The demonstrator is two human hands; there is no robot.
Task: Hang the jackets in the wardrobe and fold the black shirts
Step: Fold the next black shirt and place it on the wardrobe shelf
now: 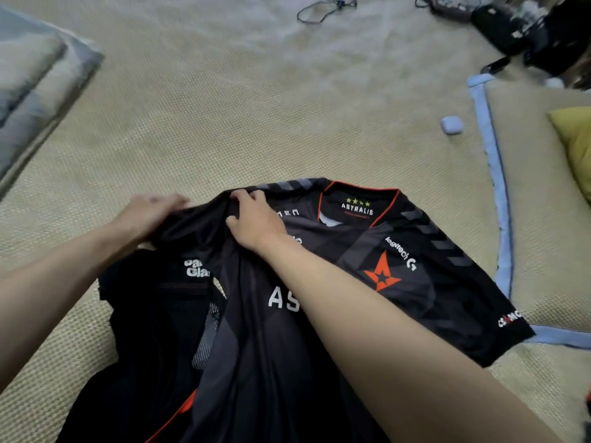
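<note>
Black shirt point(335, 282) spread front-up on woven mat point(224, 123), left side bunched. Right hand point(256, 223), fingers curled, pinching raised shoulder fabric; left hand point(150, 214) gripping sleeve beside it, probably to pull it flat for folding. Farther right: small pale case point(451, 124), blue-edged mat point(489, 148). Beyond, cables point(323, 8).

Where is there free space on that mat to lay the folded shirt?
Bare mat stretches beyond the black shirt, between the grey cushion and the small white case. The far right corner is crowded with cables and dark gear.
</note>
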